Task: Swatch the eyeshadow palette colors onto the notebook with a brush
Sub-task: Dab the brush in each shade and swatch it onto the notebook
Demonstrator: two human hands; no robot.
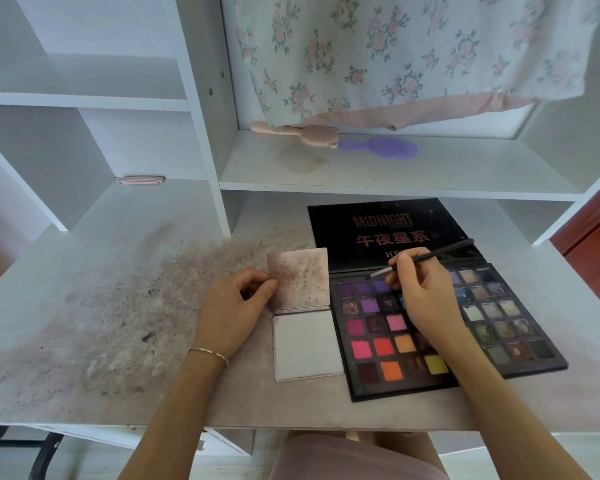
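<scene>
My right hand (pixel 426 299) pinches the brush (pixel 426 257), tip over palette (pixel 371 344); left hand (pixel 234 306) fingers curled, thumb holding notebook (pixel 302 306) edge.

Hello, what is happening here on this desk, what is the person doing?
A person sits at a white desk. The right hand holds a thin brush, its tip at the purple shades in the top row of the open eyeshadow palette. The left hand pinches the edge of the small open notebook; its upper page is stained, its lower page almost clean.
</scene>
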